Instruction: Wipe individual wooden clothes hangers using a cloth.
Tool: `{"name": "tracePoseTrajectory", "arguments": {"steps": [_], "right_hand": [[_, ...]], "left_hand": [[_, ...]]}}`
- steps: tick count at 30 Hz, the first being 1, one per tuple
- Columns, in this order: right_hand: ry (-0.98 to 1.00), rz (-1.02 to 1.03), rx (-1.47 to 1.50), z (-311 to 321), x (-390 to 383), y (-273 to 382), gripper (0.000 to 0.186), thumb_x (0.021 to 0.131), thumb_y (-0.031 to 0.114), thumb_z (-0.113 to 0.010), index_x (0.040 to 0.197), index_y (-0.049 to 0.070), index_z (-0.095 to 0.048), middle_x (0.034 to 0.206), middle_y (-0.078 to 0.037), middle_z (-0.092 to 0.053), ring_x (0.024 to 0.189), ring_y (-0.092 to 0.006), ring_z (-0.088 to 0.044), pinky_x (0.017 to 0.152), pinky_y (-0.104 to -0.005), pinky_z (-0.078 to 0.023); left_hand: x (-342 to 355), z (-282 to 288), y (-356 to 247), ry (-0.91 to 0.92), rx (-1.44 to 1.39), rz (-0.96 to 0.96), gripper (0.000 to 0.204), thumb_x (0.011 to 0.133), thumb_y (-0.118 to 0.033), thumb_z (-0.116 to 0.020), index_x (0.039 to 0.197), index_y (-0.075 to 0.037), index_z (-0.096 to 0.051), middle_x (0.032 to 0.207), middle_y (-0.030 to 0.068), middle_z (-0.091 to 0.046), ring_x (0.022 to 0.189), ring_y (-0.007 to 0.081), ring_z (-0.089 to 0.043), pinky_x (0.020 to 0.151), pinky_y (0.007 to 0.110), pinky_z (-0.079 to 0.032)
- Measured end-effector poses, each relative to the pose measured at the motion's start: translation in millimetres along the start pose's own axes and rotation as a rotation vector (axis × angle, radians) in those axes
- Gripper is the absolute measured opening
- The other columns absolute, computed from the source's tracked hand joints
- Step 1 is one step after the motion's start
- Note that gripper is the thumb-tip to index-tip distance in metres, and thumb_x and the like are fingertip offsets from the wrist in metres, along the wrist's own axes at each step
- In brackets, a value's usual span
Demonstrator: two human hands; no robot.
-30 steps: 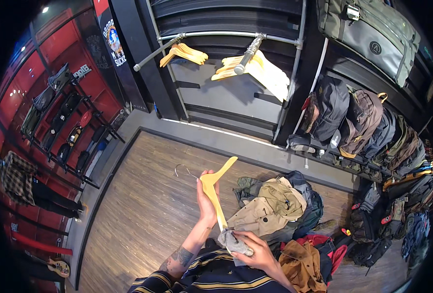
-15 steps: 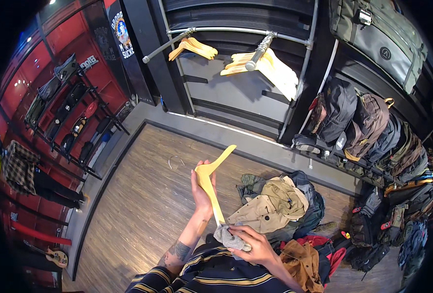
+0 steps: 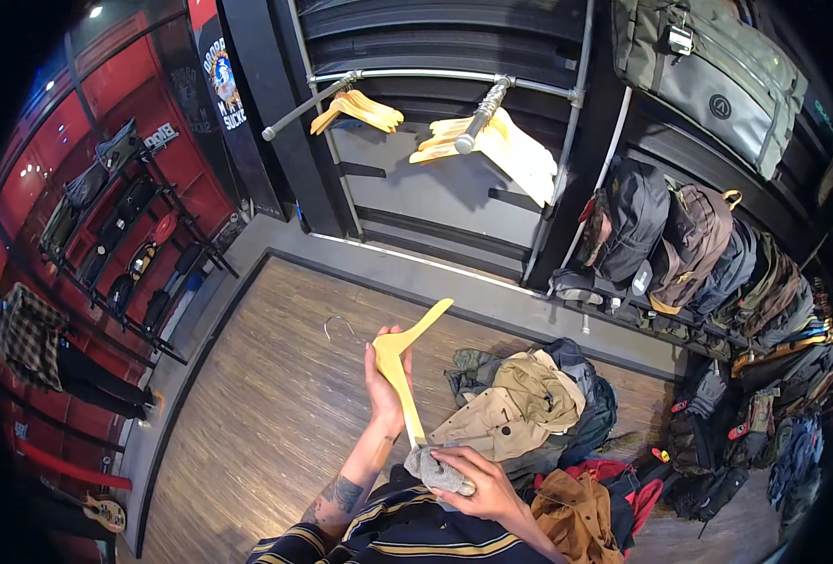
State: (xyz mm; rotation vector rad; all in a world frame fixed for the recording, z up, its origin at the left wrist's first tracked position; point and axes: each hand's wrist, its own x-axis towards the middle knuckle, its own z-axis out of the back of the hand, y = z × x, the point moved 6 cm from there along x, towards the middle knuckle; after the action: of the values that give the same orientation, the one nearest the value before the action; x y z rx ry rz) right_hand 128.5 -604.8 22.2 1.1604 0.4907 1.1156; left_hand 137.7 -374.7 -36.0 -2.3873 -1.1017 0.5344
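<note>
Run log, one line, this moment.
left hand: holding wooden hanger | right hand: holding grey cloth against hanger's end | clothes: heaped on floor

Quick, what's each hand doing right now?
Left hand: holding the wooden hanger near its middle.
Right hand: closed on a gray cloth over the hanger's lower end.

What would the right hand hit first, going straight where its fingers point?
Past the grey cloth it grips, the right hand would probably meet the left forearm first. Depth is unclear, so it might pass above or below.
</note>
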Motion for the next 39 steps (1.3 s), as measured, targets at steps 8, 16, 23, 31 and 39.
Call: {"name": "tracePoseTrajectory", "arguments": {"steps": [8, 16, 23, 31, 39], "right_hand": [[-0.241, -0.058, -0.061, -1.3, 10.4, 4.5, 0.051, 0.079, 0.006, -0.075, 0.129, 0.008, -0.064, 0.129, -0.012, -0.062, 0.115, -0.0306, -0.064, 0.093, -0.0374, -0.054], [-0.452, 0.143, -0.343, 34.7, 87.2, 14.3, 0.059, 0.078, 0.002, -0.068, 0.134, 0.022, -0.062, 0.129, -0.003, -0.059, 0.088, -0.0284, -0.070, 0.064, -0.0364, -0.059], [-0.452, 0.130, -0.416, 49.4, 94.4, -11.5, 0.053, 0.080, 0.003, -0.068, 0.129, 0.020, -0.063, 0.125, -0.003, -0.060, 0.088, -0.0280, -0.071, 0.066, -0.0367, -0.059], [-0.643, -0.023, -0.485, 117.0, 95.9, -41.5, 0.037, 0.091, 0.008, -0.064, 0.128, 0.014, -0.063, 0.116, -0.013, -0.062, 0.098, -0.0346, -0.067, 0.079, -0.0408, -0.056], [-0.717, -0.085, -0.509, 149.3, 92.5, -47.4, 0.036, 0.091, 0.010, -0.064, 0.127, 0.009, -0.062, 0.113, -0.015, -0.063, 0.101, -0.0369, -0.066, 0.084, -0.0427, -0.053]], "left_hand": [[-11.7, -9.4, 18.6, 0.115, -0.111, 0.055, 0.050, 0.108, -0.040, -0.034, 0.141, -0.003, -0.045, 0.137, 0.0127, -0.055, 0.133, 0.0240, -0.050, 0.117, 0.039, -0.036], [-60.6, -71.5, 13.0, 0.378, 0.080, 0.164, 0.059, 0.108, -0.039, -0.022, 0.146, 0.003, -0.037, 0.145, 0.0225, -0.048, 0.140, 0.0336, -0.041, 0.120, 0.046, -0.030], [-48.0, -45.7, 10.1, 0.271, -0.008, 0.202, 0.058, 0.107, -0.040, -0.027, 0.145, 0.003, -0.040, 0.143, 0.0207, -0.051, 0.136, 0.0338, -0.045, 0.119, 0.045, -0.030], [-60.6, -47.2, -7.9, 0.407, 0.155, 0.163, 0.057, 0.109, -0.039, -0.024, 0.144, 0.003, -0.040, 0.143, 0.0219, -0.049, 0.140, 0.0327, -0.042, 0.121, 0.044, -0.029], [-64.1, -54.0, -14.4, 0.459, 0.152, 0.166, 0.058, 0.107, -0.041, -0.027, 0.142, 0.004, -0.042, 0.141, 0.0230, -0.052, 0.140, 0.0357, -0.042, 0.121, 0.044, -0.028]]}}
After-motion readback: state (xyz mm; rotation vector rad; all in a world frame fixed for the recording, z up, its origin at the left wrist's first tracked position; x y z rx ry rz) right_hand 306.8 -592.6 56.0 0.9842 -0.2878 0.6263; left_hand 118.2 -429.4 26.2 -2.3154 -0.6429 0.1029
